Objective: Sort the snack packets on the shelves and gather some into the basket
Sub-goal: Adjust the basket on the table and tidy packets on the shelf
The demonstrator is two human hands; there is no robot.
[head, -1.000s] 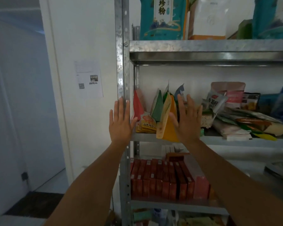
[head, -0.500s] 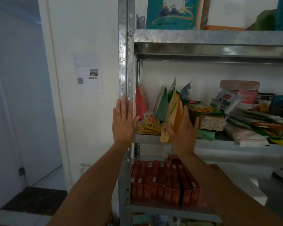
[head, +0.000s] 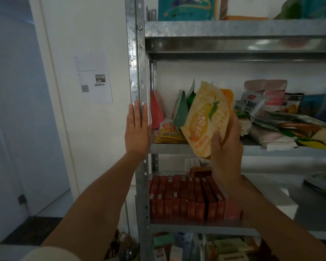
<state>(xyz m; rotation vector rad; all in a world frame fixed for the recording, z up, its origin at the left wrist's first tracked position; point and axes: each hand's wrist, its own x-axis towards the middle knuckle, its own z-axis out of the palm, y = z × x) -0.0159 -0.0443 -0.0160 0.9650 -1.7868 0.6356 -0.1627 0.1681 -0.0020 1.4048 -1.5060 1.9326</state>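
My right hand [head: 226,142] grips a yellow-orange snack packet [head: 205,119] by its lower right edge and holds it tilted in front of the middle shelf [head: 169,147]. My left hand [head: 137,129] lies flat, fingers together, against the metal shelf post [head: 136,72] and holds nothing. Behind the packet stand a red packet [head: 156,112] and green packets [head: 182,110], with small yellow sachets [head: 167,135] lying below them. A pile of mixed snack packets [head: 290,127] lies at the right of the same shelf. No basket is in view.
Red boxes [head: 184,198] stand in rows on the shelf below. Large teal bags [head: 186,8] sit on the top shelf. More packets [head: 224,247] fill the bottom level. A white wall with a taped paper sheet [head: 93,78] and a doorway are at the left.
My right hand has closed on the yellow-orange packet and pulled it out from the upright row, turning its front face toward me. My left hand stayed flat on the post.
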